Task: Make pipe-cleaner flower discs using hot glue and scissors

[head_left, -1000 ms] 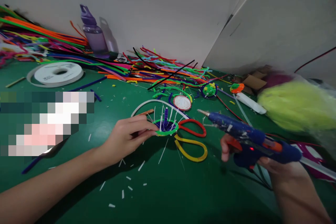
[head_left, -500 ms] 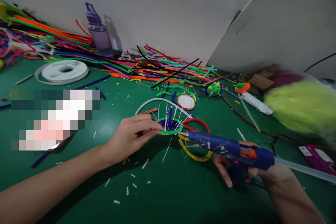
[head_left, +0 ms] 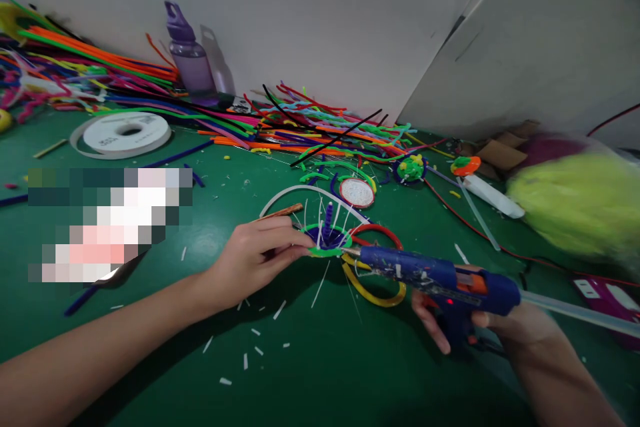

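Note:
My left hand (head_left: 270, 243) pinches the left edge of a small round pipe-cleaner piece (head_left: 327, 252), green at the rim and dark blue inside, with a blue stem and thin white strips standing up from it. In my right hand (head_left: 480, 320) is a blue hot glue gun (head_left: 415, 267), held by its handle, with a small red light on and a clear glue stick out of its back. The metal nozzle is at the right side of the green rim; whether it touches, I cannot tell. Red (head_left: 385, 233) and yellow (head_left: 383, 300) rings lie behind and below the nozzle.
A heap of coloured pipe cleaners (head_left: 300, 130) runs along the wall, beside a purple water bottle (head_left: 193, 63). A white ribbon spool (head_left: 113, 137) lies at left. White scraps (head_left: 255, 350) dot the green table. At right are a red cord (head_left: 460, 220) and a bagged yellow-green bundle (head_left: 580, 203).
Little differs. The whole view has shifted slightly, and the nozzle stays at the green rim while both hands keep their holds.

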`<state>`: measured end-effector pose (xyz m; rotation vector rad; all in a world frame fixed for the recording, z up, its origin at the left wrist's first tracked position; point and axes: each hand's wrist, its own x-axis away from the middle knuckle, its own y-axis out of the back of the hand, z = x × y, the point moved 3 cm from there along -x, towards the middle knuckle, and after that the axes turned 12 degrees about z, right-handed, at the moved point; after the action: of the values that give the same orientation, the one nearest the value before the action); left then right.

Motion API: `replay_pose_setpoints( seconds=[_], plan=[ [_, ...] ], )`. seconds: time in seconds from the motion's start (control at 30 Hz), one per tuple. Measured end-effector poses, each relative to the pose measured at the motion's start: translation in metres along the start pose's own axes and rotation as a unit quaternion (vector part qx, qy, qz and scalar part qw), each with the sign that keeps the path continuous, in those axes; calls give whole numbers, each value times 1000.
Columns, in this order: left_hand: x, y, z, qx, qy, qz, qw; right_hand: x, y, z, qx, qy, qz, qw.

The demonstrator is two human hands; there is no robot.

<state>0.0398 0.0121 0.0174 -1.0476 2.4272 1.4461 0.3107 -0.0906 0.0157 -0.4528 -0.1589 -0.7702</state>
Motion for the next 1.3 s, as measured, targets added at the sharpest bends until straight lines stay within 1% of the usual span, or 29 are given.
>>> replay_pose_setpoints(
  seconds=[0.3,0.77,1.03,1.1,1.17,1.23,1.3],
  plan=[
    [0,-1,1,8,-2,1,1000,-2,-1,3,-1,6,8,1000],
    [0,0,0,2,-6,-1,1000,-2,0,2,0,-6,-6,1000],
    [1,1,-1,1,-2,-7,1000,-2,3,1,25,11,-5,1000],
    [1,1,0,0,5,-9,1000,3,6,0,37,16,-16,999],
    [1,1,0,0,15,-7,1000,12,11,0,56,34,-39,997],
    [1,1,0,-1,21,-3,1000,22,18,4,85,73,-87,990],
    [1,0,1,-2,25,0,1000,33,27,11,125,114,-158,973]
  ],
)
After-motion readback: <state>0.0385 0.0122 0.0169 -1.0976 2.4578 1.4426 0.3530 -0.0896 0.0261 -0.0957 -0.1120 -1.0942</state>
